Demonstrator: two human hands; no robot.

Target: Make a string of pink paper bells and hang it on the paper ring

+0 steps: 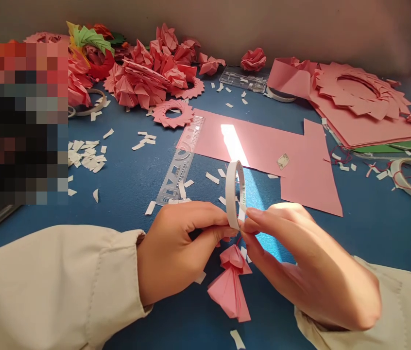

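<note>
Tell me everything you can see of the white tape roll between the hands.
The tape roll is a narrow white ring with an open centre, its outer face smooth and paper-like, with dark printing on the inner wall. It is held upright, seen nearly edge-on. The left hand has its fingers at the roll's lower edge; the right hand has its fingers at the lower right, where exact contact is unclear.

At the frame's centre, a tape roll is upright between the left hand and right hand, with a folded paper piece below. Behind, a stencil ruler overlaps the left end of a single sheet. Paper flowers heap at upper left; at upper right, a paper wreath lies on stacked sheets.
</note>
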